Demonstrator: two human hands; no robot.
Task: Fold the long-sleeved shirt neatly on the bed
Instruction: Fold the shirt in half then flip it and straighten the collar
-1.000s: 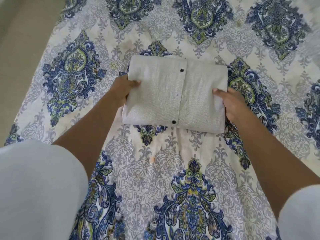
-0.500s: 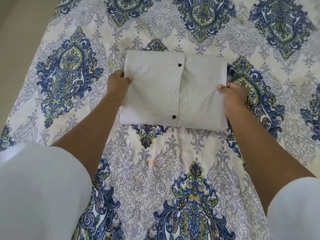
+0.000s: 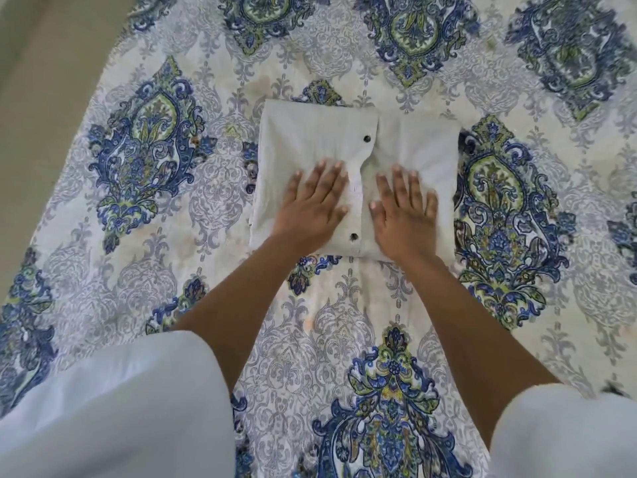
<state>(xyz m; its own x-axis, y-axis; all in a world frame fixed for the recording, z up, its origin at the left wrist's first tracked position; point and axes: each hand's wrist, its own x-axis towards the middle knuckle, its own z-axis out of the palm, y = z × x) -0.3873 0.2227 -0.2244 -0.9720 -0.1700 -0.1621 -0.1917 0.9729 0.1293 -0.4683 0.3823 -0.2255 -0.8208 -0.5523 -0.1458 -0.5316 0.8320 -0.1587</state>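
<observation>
The pale grey long-sleeved shirt point(image 3: 303, 139) lies folded into a compact rectangle on the bed, its button placket running down the middle with two dark buttons showing. My left hand point(image 3: 313, 205) rests flat on the left half of the shirt, fingers spread. On the right half my right hand point(image 3: 403, 208) lies flat too, palm down, fingers apart. Both hands press on top of the fabric and grip nothing. The sleeves and collar are hidden inside the fold.
The bed cover point(image 3: 144, 257) is white with blue and green damask medallions and spreads out on all sides of the shirt. The bed's left edge and a beige floor point(image 3: 38, 81) show at the upper left. My white sleeves fill the bottom corners.
Both hands have left the shirt's side edges and moved inward onto its top, now lying flat beside the placket. The shirt has stayed in place.
</observation>
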